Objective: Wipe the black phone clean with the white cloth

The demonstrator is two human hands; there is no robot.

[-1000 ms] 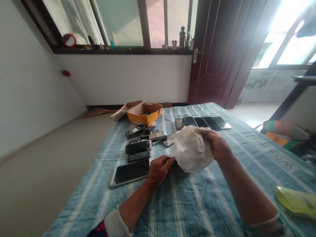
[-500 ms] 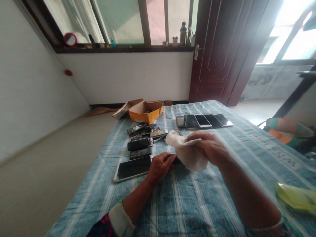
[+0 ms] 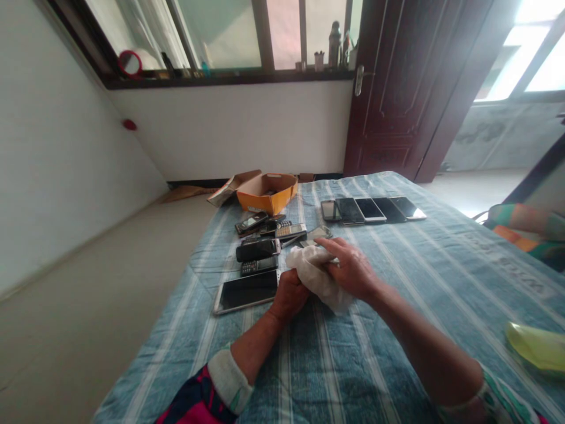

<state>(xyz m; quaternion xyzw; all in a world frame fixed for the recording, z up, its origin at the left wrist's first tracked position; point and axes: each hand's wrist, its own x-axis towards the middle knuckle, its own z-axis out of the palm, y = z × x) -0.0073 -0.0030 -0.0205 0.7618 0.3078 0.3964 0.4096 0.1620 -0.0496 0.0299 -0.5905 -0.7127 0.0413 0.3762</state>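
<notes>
Head cam: R hand point(image 3: 356, 274) pinching 1 wht cloth point(image 3: 314, 275); L hand point(image 3: 289, 295) curled, can't tell grip; 5 phones point(image 3: 371, 210) in row.

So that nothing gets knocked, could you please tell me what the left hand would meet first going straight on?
The left hand would most likely meet the white cloth first, bunched right in front of it; whether they already touch is hard to tell. The right hand lies beyond.

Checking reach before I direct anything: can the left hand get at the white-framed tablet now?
Likely yes: the left hand is close beside the tablet, and nothing lies on its screen, though that hand is busy at the white cloth.
</notes>
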